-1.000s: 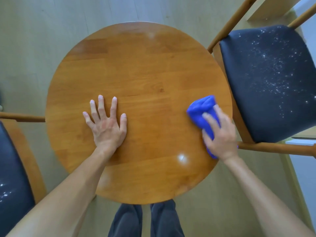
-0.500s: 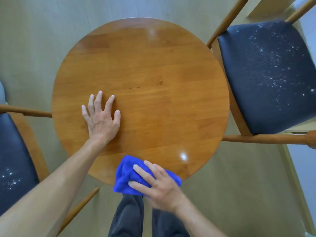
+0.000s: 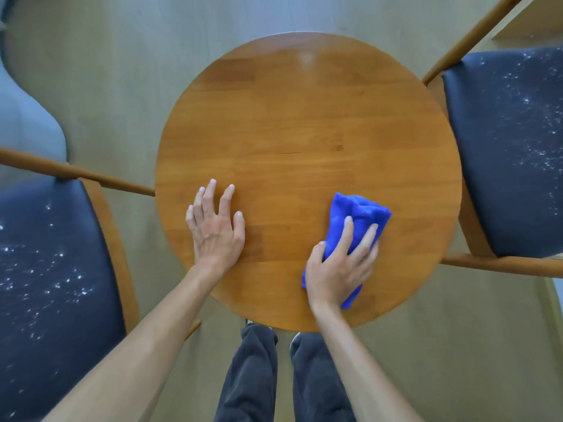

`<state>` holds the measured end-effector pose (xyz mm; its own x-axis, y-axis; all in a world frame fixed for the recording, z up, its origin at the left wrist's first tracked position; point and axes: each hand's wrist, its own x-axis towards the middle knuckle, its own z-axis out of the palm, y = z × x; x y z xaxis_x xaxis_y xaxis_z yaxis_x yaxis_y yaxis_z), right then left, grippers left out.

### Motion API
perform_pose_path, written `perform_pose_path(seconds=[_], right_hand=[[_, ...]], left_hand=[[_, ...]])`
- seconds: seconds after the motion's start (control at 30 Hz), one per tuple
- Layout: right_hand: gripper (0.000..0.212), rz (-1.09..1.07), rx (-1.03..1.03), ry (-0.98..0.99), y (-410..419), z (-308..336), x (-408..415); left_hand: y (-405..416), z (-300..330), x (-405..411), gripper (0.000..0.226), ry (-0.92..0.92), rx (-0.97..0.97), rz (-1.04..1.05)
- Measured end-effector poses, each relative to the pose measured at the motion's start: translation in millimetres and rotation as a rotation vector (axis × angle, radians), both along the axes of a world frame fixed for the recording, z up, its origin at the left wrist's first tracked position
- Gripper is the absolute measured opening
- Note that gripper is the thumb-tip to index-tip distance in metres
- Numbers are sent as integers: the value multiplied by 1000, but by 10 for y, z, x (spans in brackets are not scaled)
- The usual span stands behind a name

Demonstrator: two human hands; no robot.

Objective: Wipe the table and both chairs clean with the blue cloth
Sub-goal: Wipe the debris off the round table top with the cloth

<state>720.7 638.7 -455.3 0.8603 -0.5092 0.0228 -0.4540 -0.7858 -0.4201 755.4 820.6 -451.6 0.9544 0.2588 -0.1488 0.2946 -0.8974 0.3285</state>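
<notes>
A round wooden counter (image 3: 304,123) fills the middle of the view from above, its top a warm orange-brown with a pale glare spot near the far edge. The left hand (image 3: 217,231) lies flat on the near-left part of the counter, fingers spread wide and straight, holding nothing. The right hand (image 3: 341,269) presses down on the blue cloth (image 3: 358,213), which is bunched into a thick wad on the near-right part of the counter; the fingers are laid over the cloth with their tips slightly bent into it, and the thumb lies along its left side. The cloth sticks out past the fingertips toward the far side and shows again below the heel of the hand. To the left stands a chair (image 3: 45,269) with a dark seat dotted with white specks, its wooden frame reaching to the counter's edge. To the right stands a second chair (image 3: 511,147), its dark seat speckled white in the same way. The person's dark trousers (image 3: 259,385) show below the near edge, above a pale floor (image 3: 106,71).
</notes>
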Motion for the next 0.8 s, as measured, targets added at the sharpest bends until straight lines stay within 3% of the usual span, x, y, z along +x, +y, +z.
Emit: perform_pose_path(seconds=[0.13, 0.23, 0.37, 0.5, 0.6, 0.8], right_hand=[[53, 305, 308, 87, 823, 244, -503], [43, 415, 600, 37, 458, 262, -446], [42, 396, 321, -63, -377, -14, 75], [44, 537, 11, -30, -465, -261, 404], [45, 519, -73, -32, -415, -353, 414], [45, 530, -167, -50, -403, -356, 394]], left_hand=[[-11, 85, -181, 59, -17, -66, 74], [-54, 150, -310, 60, -37, -126, 127], [-512, 167, -597, 61, -65, -113, -32], [-942, 80, -684, 68, 13, -22, -46], [-977, 30, -786, 67, -19, -6, -32], [-876, -57, -1122, 65, -191, -5, -289]])
